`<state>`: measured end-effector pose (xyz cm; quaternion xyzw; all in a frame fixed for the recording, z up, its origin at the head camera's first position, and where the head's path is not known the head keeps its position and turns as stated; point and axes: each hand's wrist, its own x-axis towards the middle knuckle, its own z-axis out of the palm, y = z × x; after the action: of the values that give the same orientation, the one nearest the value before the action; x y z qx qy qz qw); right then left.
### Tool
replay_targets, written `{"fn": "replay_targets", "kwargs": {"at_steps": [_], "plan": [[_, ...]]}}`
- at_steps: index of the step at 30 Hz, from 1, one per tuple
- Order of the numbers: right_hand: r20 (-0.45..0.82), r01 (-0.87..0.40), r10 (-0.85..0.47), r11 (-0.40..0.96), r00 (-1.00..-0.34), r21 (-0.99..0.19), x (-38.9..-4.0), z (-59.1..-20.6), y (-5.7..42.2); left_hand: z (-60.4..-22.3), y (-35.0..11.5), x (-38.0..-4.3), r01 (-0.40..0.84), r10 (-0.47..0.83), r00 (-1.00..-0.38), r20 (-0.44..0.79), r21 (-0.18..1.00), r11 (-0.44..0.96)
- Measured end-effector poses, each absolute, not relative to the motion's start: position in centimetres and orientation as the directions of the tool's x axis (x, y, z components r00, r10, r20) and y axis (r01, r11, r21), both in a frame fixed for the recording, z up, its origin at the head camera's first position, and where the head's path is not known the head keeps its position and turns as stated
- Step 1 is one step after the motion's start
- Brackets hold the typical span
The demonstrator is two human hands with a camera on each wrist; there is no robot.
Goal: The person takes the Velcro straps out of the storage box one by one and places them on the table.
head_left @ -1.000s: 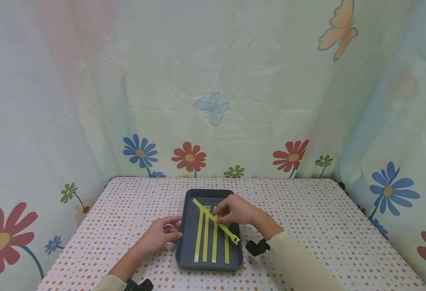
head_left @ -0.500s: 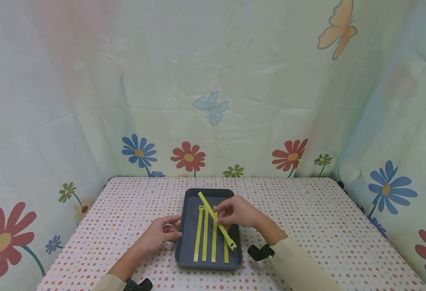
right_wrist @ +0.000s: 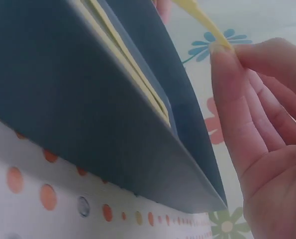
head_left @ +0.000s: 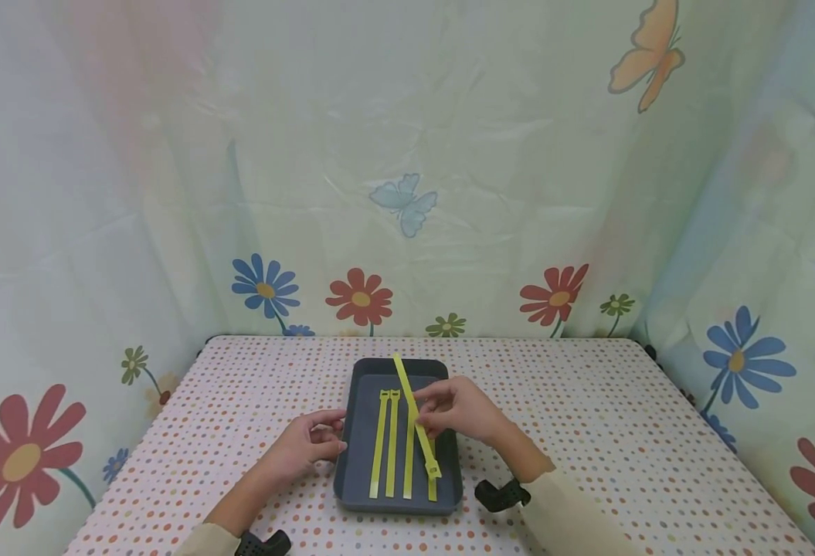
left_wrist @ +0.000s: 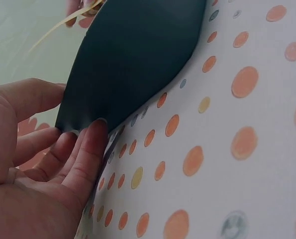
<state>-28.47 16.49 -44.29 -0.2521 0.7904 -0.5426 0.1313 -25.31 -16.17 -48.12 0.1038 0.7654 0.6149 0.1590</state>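
My right hand (head_left: 466, 411) pinches a yellow cable tie (head_left: 403, 380) between thumb and fingertip, near the tie's middle. This flat strap has a slotted head at its near end and hangs slanted above the dark grey tray (head_left: 353, 480). In the right wrist view the pinched cable tie (right_wrist: 206, 21) is plain beside the tray wall (right_wrist: 78, 114). Several like ties (head_left: 377, 455) lie lengthwise and side by side in the tray, the rightmost partly hidden. At the tray's left wall, my left hand (head_left: 304, 446) rests with relaxed fingers, fingertips (left_wrist: 97, 130) touching the tray's outside.
A dotted cloth covers the table (head_left: 254, 386) around the tray. Behind it hangs a flowered curtain (head_left: 490, 193), with more curtain at both sides. Each wrist wears a black camera (head_left: 500, 495).
The pinched cable tie has turned from a steep diagonal to nearly lengthwise, its head swinging left and its far end swinging right. My left hand stays at the tray's wall.
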Motion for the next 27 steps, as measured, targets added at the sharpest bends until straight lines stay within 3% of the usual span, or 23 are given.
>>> {"fn": "replay_targets", "kwargs": {"at_steps": [12,27], "plan": [[0.084,-0.173,-0.403,0.191,-0.911,-0.966,-27.5,-45.2,16.6,-48.3,-16.2,-25.4,-0.022,0.369,-0.925,-0.094,0.980,0.196],[0.062,-0.102,-0.293,0.122,-0.954,-0.987,-26.3,-45.7,18.1,-48.2,-16.2,-25.2,-0.026,0.373,-0.923,-0.093,0.983,0.181]]}}
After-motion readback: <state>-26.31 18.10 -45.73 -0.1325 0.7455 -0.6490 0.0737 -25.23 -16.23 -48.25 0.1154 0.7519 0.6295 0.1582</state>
